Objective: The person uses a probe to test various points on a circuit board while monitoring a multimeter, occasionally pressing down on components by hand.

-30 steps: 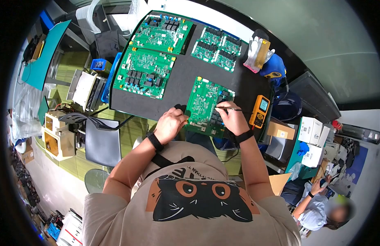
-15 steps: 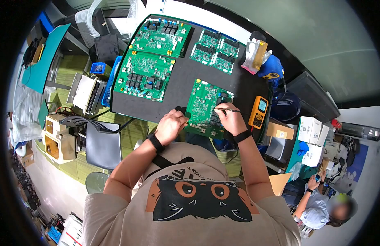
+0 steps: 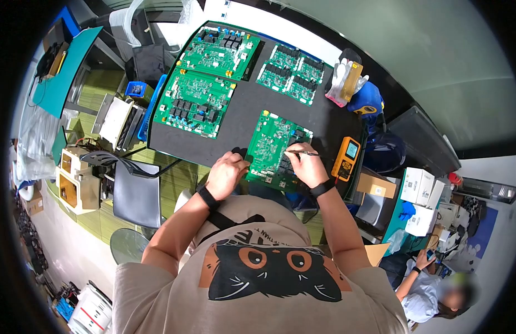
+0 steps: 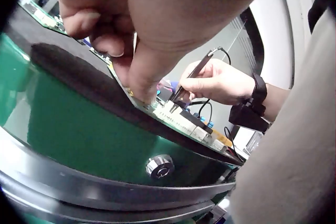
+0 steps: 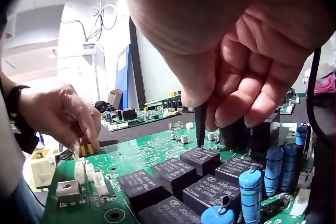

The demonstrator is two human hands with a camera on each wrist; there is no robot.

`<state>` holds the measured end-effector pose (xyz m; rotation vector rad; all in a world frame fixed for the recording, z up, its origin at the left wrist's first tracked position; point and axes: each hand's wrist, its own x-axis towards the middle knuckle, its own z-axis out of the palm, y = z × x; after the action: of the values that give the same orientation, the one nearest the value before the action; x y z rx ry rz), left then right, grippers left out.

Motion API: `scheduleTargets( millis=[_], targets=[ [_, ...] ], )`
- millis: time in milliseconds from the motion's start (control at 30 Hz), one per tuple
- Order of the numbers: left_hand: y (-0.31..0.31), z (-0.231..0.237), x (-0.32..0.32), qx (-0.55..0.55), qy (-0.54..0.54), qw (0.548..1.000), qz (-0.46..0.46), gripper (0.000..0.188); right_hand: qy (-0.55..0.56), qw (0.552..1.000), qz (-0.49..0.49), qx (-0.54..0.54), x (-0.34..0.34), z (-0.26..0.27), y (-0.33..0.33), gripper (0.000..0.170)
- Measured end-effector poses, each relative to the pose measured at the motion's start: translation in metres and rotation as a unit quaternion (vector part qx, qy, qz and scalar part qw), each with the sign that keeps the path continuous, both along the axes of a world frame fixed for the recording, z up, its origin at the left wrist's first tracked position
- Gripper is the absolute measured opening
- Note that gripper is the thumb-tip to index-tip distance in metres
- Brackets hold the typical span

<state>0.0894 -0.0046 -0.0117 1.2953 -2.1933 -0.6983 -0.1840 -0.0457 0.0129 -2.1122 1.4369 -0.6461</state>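
Pinches the near-left edge of the circuit board (image 3: 264, 146) with the left hand (image 3: 226, 173), thumb and fingers closed on it; grips a black pen-like tool (image 5: 200, 124) in the right hand (image 3: 309, 168), fingers curled round it, tip down close by the black relays (image 5: 175, 173); lies on the dark tabletop (image 3: 238, 111), at its near side.

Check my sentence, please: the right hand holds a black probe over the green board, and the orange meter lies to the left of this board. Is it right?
Not quite: the orange meter lies to the right of the green board, as the head view shows. The right hand does hold a black probe over it.
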Motion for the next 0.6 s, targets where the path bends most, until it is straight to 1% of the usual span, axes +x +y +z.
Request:
scheduleTargets(
  millis=[333,500,600],
  targets=[
    [0.0051,0.0026,-0.0051,0.007,0.006,0.999,0.039,0.019,-0.022,0.999,0.008,0.023,-0.0014,0.0027,-0.0026,0.007],
    [0.0028,0.0022,-0.0041,0.011,0.001,0.999,0.034,0.019,-0.030,0.999,0.004,0.024,-0.0016,-0.0006,-0.0030,0.006],
    [-0.0001,0.0023,-0.0017,0.017,0.000,1.000,0.022,0.019,-0.016,1.000,0.007,0.021,-0.0014,0.0010,-0.0037,0.006]
  ],
)
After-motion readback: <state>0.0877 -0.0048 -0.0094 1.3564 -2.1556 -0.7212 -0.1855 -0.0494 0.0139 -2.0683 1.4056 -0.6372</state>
